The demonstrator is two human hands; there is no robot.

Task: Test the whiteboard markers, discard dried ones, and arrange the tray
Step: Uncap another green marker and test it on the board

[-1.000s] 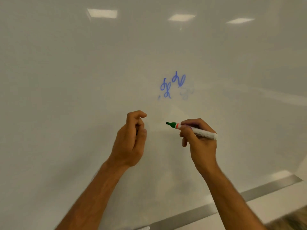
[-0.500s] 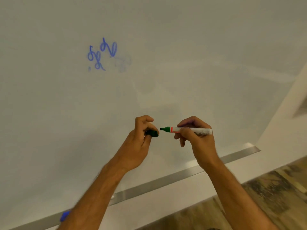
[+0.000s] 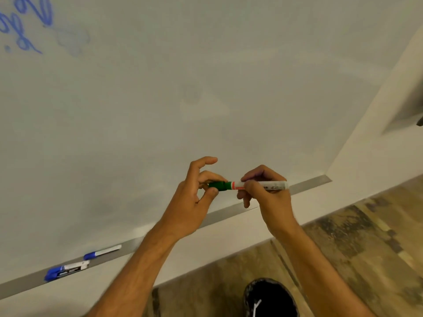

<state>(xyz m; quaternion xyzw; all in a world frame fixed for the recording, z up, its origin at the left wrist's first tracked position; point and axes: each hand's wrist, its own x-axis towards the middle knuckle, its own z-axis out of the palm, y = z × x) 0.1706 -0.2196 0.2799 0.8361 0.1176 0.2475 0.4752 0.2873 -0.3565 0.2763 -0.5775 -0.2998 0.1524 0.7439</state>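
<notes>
Green cap (image 3: 219,186) sits at the tip end of the marker (image 3: 263,185), pinched by thumb and fingers of the left hand (image 3: 194,202); whether it is fully seated cannot be told. Right hand (image 3: 265,197) grips the white barrel, approx. level, in front of the lower board (image 3: 206,88).

Status, judged from this view:
- Blue scribbles (image 3: 25,26) at upper left of board, w/ a faint smudge beside them: at least one blue marker appears tested.
- No green mark visible on the board. Green marker may be dry, but this is not confirmed.
- Tray (image 3: 229,216) along the board's bottom edge holds two blue-capped markers (image 3: 68,268), end to end, near its left part.

Remaining, est.:
- Seat the cap.
- Decide keep vs. discard for the green marker. No bin in view.
- Arrange tray; markers there lie roughly in line but not yet grouped w/ the green one.

Floor and a dark shoe (image 3: 270,298) show below.
</notes>
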